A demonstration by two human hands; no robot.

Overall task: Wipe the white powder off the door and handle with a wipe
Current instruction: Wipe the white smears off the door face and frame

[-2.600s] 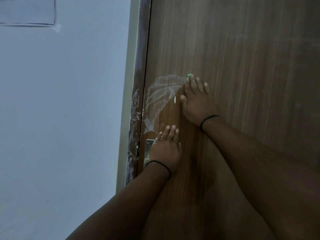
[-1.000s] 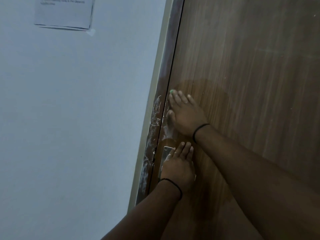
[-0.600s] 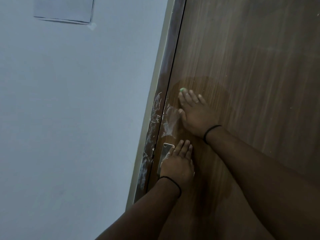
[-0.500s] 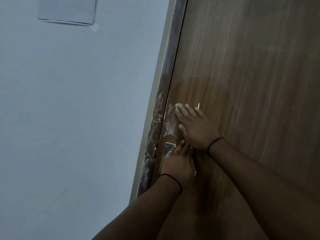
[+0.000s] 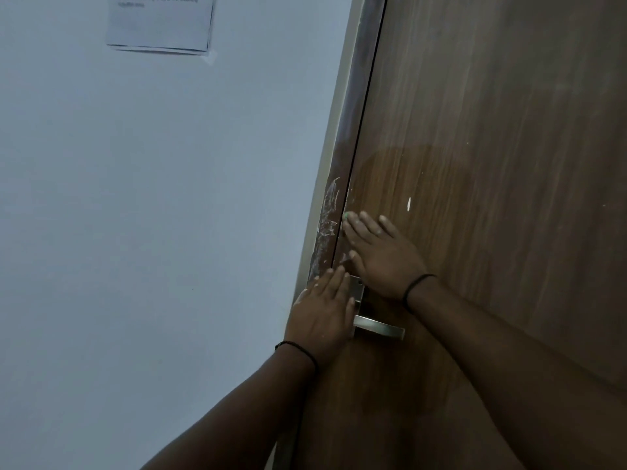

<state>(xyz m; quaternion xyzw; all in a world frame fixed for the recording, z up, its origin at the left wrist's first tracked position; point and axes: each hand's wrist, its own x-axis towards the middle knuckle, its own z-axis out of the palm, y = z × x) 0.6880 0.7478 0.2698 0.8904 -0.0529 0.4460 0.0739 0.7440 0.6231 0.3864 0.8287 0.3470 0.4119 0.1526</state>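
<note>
The right hand (image 5: 383,256) is laid flat against the brown wood-grain door (image 5: 492,164), close to its left edge and just above the handle plate (image 5: 357,291). Its fingers are held straight and spread, pointing up and to the left, and a small green patch (image 5: 346,216) is seen at the tip of the leftmost one; whether this is part of a wipe cannot be told, and no wipe is otherwise made out under the palm. A thin dark band (image 5: 418,286) is worn on that wrist.

The left hand (image 5: 320,313) is placed lower, flat and with straight fingers, over the left part of the handle plate and the door's edge. Nothing is gripped by it. Its wrist also carries a dark band (image 5: 298,351). The metal lever handle (image 5: 379,326) is seen projecting to the right from beneath this hand, uncovered.

White powder (image 5: 326,228) is smeared in streaks on the door frame (image 5: 353,96), just left of the right hand's fingertips. A small white fleck (image 5: 409,203) is left on the door above the right hand, and a darker, damp-looking patch (image 5: 407,171) surrounds that area.

On the pale wall (image 5: 152,232) to the left, a printed paper notice (image 5: 161,23) is fixed near the top; its text is too small to be read.
</note>
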